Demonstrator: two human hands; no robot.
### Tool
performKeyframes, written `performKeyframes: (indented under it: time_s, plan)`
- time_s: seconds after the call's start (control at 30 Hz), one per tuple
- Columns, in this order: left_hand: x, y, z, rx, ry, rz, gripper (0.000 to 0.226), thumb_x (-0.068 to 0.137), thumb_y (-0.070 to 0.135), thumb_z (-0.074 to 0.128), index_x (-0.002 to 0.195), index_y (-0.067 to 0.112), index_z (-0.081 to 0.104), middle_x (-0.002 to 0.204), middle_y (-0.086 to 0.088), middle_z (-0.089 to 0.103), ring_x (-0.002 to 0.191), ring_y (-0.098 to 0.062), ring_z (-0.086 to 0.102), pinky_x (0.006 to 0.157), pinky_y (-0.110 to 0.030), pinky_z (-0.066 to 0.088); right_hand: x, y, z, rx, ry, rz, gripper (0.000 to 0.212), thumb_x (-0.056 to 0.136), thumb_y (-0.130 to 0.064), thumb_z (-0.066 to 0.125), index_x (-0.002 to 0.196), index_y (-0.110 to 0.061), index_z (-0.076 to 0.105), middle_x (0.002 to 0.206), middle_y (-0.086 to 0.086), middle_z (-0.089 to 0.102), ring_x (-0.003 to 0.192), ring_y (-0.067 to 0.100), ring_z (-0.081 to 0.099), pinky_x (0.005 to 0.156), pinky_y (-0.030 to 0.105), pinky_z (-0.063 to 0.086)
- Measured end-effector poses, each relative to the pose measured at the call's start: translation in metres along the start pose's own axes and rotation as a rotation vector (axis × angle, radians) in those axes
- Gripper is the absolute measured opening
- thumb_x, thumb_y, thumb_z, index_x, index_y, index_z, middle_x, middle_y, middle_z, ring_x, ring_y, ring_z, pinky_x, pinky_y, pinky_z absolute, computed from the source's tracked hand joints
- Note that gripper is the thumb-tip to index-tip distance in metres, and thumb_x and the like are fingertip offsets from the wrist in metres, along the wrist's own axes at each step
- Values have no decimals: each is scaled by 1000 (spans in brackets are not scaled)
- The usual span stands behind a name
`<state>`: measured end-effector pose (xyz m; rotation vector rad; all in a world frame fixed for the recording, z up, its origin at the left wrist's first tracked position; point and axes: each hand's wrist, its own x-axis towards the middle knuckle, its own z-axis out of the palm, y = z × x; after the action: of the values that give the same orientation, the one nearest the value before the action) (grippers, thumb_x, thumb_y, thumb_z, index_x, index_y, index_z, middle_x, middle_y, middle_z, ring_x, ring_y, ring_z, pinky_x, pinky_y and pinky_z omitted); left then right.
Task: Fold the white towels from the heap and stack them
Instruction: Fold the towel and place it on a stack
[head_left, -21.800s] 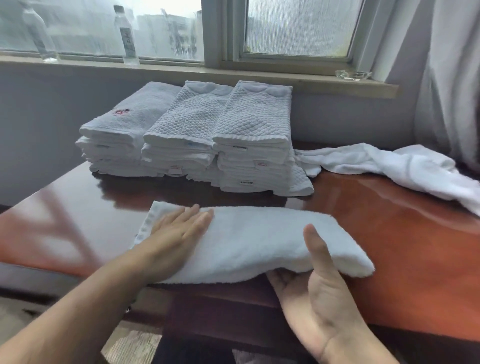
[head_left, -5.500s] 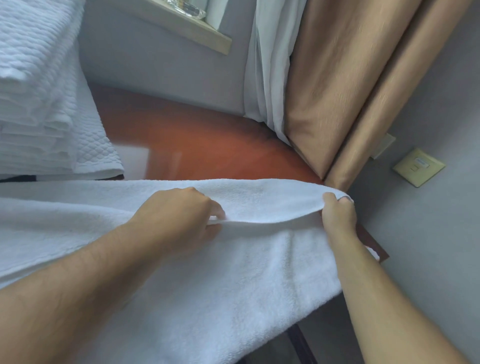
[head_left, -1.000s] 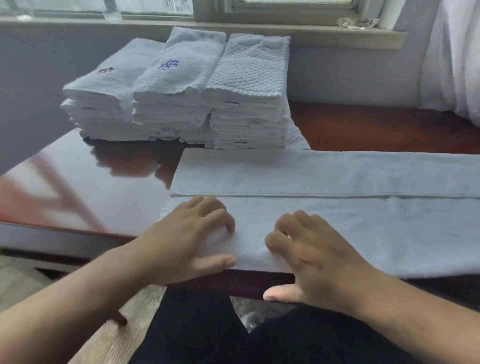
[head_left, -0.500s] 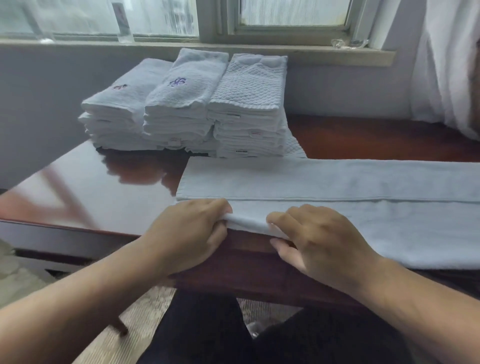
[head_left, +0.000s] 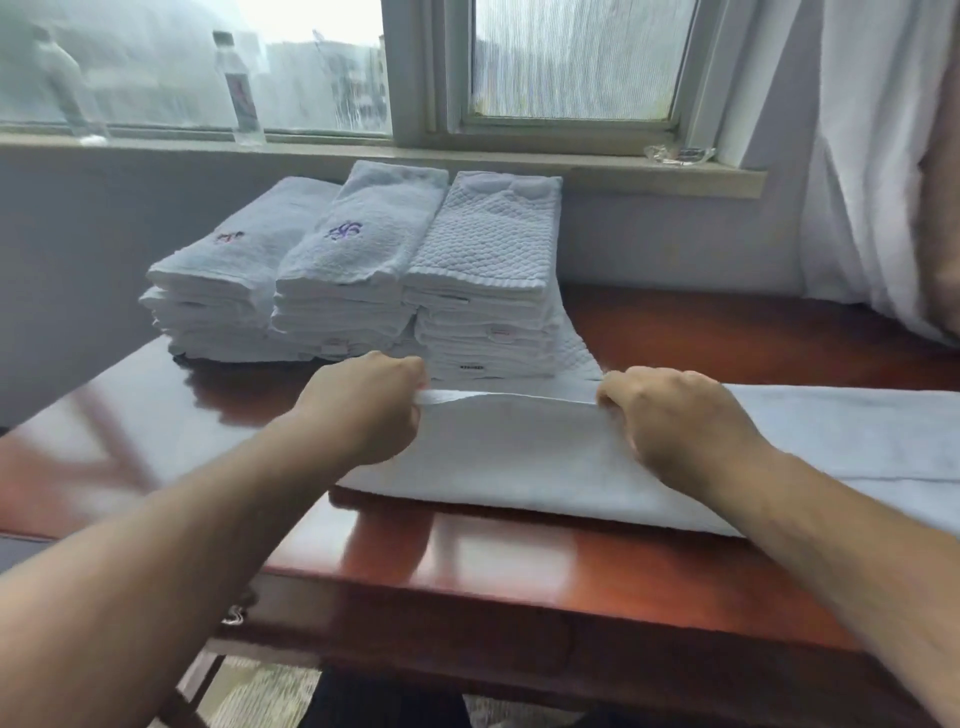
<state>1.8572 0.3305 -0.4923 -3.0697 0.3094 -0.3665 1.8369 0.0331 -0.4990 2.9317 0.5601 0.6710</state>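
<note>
Red-brown table (head_left: 519, 566) below window (head_left: 571, 57): my left hand (head_left: 371, 410) and right hand (head_left: 675, 421) pinch the raised edge of the towel (head_left: 519, 452) spread on it. I judge it soft, limp and light, best held along that hem.

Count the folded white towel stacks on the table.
3, side by side: left white towel stack, middle white towel stack, right quilted white towel stack. Others could hide behind.

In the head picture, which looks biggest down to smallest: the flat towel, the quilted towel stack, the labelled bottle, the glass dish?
1. Flat towel, nearest, so partly nearness.
2. Quilted stack.
3. Labelled bottle, farther off.
4. Glass dish, smallest.
</note>
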Motion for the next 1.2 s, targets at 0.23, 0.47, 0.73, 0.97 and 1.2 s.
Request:
performKeyframes:
  time_s: [0.23, 0.47, 0.73, 0.97, 1.2]
  plan:
    - [36, -1, 23, 83, -224, -14, 25, 87, 16, 46, 104, 25, 62, 103, 2, 63, 96, -26, 60, 78, -37, 52, 25, 6, 35, 26, -167, 6, 25, 100, -8, 39, 113, -26, 50, 105, -6, 56, 92, 23, 61, 72, 34, 40]
    - [44, 21, 35, 36, -113, 81, 41, 93, 30, 45, 134, 24, 41, 132, -1, 51, 122, -27, 46, 97, -45, 35, 37, 19, 52, 234, -190, 57, 12, 103, -24, 48, 113, -28, 55, 101, -12, 57, 94, 21, 58, 78, 36, 45]
    - [53, 121, 49, -349, -163, 409, 50, 99, 53, 42, 145, 35, 36, 145, 9, 42, 134, -15, 35, 112, -36, 28, -54, 72, 30, 260, -131, 306, 26, 83, -18, 76, 108, -17, 69, 98, -2, 72, 89, 27, 67, 80, 41, 48]
    - [65, 243, 51, -405, -97, 633, 43, 98, 53, 46, 137, 35, 45, 136, 9, 47, 127, -17, 41, 103, -38, 36, -145, 157, 12, 26, -99, 628, 39, 66, -3, 74, 102, -18, 70, 94, 0, 67, 93, 32, 62, 83, 44, 44]
    - [67, 289, 56, -429, 36, 524, 21, 104, 37, 36, 99, 27, 54, 97, 5, 53, 93, -22, 53, 65, -34, 38, -196, 224, 11, -246, 135, 854, 9, 88, -16, 69, 97, -17, 70, 93, 8, 67, 85, 36, 57, 74, 41, 39]
